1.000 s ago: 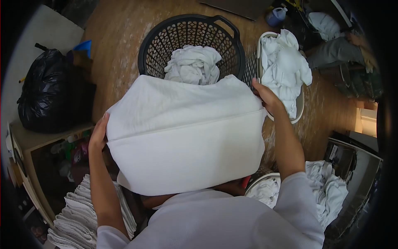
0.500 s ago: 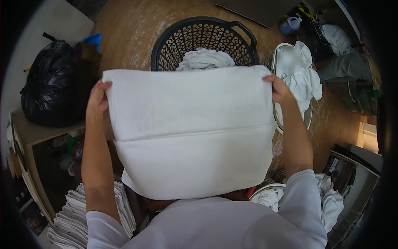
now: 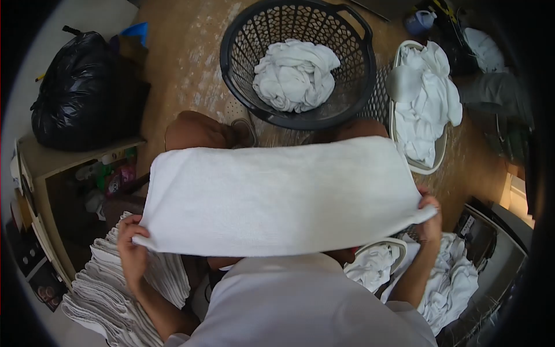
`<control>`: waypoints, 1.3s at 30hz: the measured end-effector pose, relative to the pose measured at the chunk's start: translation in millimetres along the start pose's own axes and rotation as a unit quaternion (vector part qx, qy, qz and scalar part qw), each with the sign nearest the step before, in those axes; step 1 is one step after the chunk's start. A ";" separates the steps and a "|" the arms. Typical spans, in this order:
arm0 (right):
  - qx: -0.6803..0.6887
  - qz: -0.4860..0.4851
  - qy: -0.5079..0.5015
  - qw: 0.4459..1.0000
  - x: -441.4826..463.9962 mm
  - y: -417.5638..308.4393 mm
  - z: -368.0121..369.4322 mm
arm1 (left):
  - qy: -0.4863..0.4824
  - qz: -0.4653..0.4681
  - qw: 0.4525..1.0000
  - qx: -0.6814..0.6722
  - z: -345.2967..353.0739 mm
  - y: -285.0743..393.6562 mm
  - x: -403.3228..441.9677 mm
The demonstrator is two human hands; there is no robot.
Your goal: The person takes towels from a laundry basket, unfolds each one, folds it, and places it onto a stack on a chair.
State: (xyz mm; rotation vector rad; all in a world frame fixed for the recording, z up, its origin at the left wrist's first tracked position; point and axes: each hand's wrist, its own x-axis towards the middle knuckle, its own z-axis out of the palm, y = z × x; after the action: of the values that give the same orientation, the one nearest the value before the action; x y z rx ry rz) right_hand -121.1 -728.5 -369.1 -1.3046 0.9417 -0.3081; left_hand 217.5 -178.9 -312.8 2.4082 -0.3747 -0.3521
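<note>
A white towel (image 3: 277,199) lies stretched out across my lap, its near edge close to my shirt. My left hand (image 3: 133,246) pinches its near left corner. At the near right corner, my right hand (image 3: 429,217) grips the cloth, which sticks out a little past the fingers. Beyond my knees stands a black plastic basket (image 3: 231,81) with a crumpled bundle of white cloth (image 3: 296,75) inside. To my left rises a stack of folded white towels (image 3: 115,289).
On the right, an oblong pale basket (image 3: 442,153) holds rumpled white cloths (image 3: 425,110). More white cloths (image 3: 376,266) fill a container by my right side. A black garbage bag (image 3: 78,92) sits on a low cabinet (image 3: 52,165) at left.
Both hands have come down toward my body, bringing the towel flat over my lap. Its crosswise fold line no longer shows. The black basket and its bundle are now more fully visible.
</note>
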 end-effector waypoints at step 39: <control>-0.179 0.034 0.137 0.974 21.2 60.2 31.6 | -0.115 0.145 0.971 0.153 116.8 33.3 7.9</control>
State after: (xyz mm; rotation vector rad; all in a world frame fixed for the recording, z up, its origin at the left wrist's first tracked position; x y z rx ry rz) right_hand -103.1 -704.2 -433.6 -1.5803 1.3182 -0.2783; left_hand 178.8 -273.4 -378.9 2.5630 -0.9354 -0.4685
